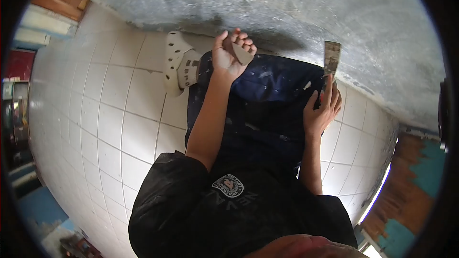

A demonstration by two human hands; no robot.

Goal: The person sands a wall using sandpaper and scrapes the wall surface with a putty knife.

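Observation:
My left hand (228,58) is turned palm up near the foot of the wall, its fingers curled round a flat, grey-brown piece that looks like folded sandpaper (242,55). Pale dust coats the palm. On the other side, my right hand (323,109) grips a putty knife (332,57), with the index finger stretched along it. The knife's wide, stained blade points up towards the wall; whether it touches the wall I cannot tell. Most of its handle is hidden by the hand. Both hands are over or beside my dark blue, paint-spotted trousers (267,83).
A grey, patchy wall (287,5) rises directly in front. White tiles (138,129) cover the floor. A pale clog with holes (174,62) is on my foot at the left. To the right stands a brown and turquoise worn panel (406,181); shelves with items (19,110) line the far left.

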